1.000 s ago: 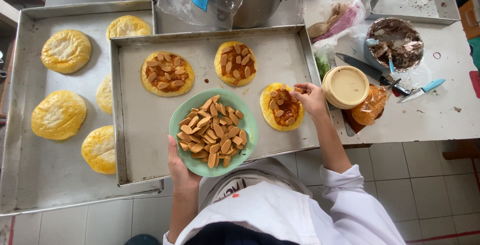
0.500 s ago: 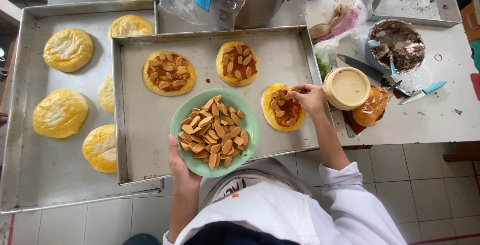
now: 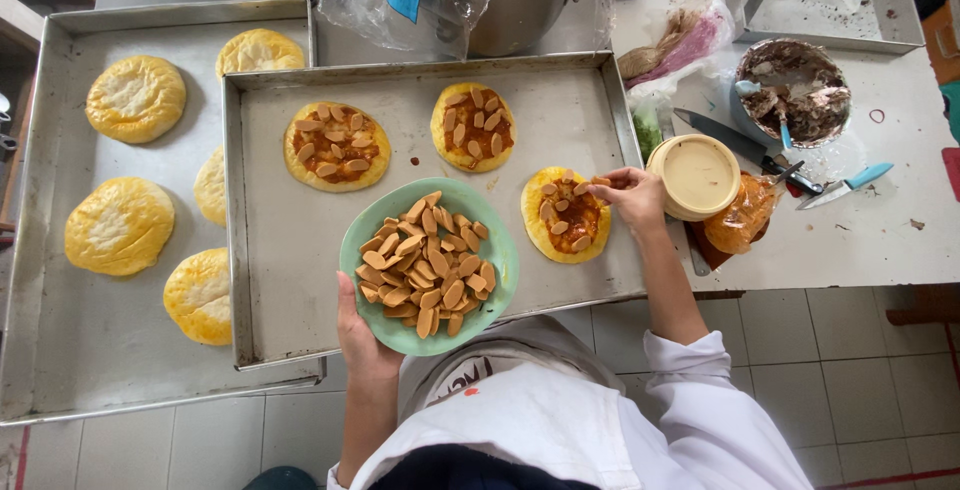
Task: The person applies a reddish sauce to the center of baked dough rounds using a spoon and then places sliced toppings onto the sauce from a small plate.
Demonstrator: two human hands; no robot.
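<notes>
My left hand (image 3: 362,338) holds a green plate (image 3: 497,250) from below; the plate is heaped with sliced sausage pieces (image 3: 425,265). My right hand (image 3: 632,196) pinches a sausage slice at the right edge of a small sauced pizza base (image 3: 566,215) on the upper metal tray (image 3: 280,240). Two more topped bases sit further back on that tray, one at the left (image 3: 336,146) and one in the middle (image 3: 473,126).
A second tray (image 3: 40,340) at the left carries several plain yellow dough rounds (image 3: 135,98). On the white table at the right are a cream tub (image 3: 695,176), a knife (image 3: 745,145), a bowl of scraps (image 3: 793,93) and a blue-handled tool (image 3: 845,184). A steel pot under plastic (image 3: 520,10) stands behind.
My right hand has shifted a little along the right edge of the nearest pizza base, where more slices lie. The plate and my left hand stay in place.
</notes>
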